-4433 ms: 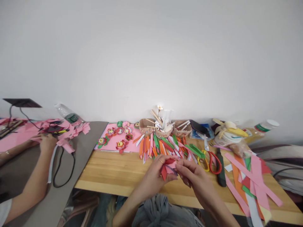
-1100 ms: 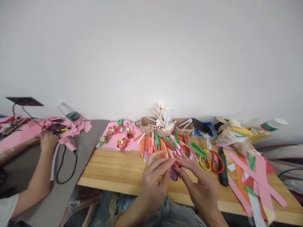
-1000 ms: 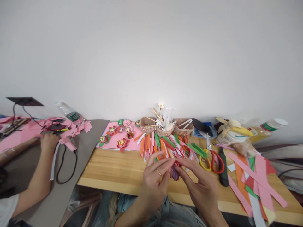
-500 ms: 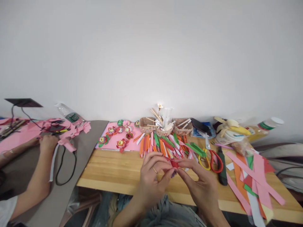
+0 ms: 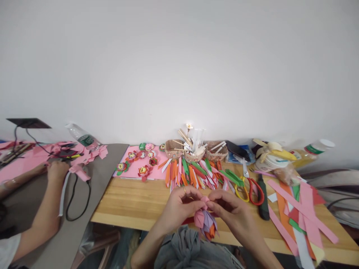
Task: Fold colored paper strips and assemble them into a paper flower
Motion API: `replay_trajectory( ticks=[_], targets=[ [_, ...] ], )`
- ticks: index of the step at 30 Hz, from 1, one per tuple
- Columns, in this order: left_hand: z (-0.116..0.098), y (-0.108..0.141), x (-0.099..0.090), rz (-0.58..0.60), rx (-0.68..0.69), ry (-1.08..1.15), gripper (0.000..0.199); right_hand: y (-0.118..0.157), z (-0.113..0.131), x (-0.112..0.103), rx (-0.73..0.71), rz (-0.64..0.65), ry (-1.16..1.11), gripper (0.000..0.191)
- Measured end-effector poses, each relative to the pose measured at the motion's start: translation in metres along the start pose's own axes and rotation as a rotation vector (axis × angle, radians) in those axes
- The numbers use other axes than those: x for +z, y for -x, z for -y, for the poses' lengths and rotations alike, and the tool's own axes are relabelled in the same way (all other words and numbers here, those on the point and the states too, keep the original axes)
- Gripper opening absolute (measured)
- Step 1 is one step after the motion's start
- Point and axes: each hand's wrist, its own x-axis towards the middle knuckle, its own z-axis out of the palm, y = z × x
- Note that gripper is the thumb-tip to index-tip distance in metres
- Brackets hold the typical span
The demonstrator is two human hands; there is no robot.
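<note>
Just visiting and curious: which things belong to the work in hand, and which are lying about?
Likely in the work:
folded pink, purple and orange paper piece, in left hand and right hand
pile of folded coloured paper strips
scissors with red and yellow handles

Probably lying about:
peeled yellow banana
white-capped, green-labelled bottle

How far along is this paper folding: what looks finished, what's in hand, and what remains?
Looks done: the paper flowers on the pink sheet. In hand: both hands, left and right, pinch a pink, purple and orange paper piece. Apparently left: folded pieces heaped before the baskets, and flat strips lying unfolded.
</note>
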Motion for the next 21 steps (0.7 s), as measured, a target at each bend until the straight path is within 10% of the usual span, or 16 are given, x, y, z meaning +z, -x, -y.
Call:
replay_trajectory(
  ticks=[21],
  targets=[
    [-0.0037,0.0033,0.0018,-0.003,-0.007,-0.165,0.013,0.0097,0.0044,0.0009,-0.112,0.066,0.279,0.014]
  ],
)
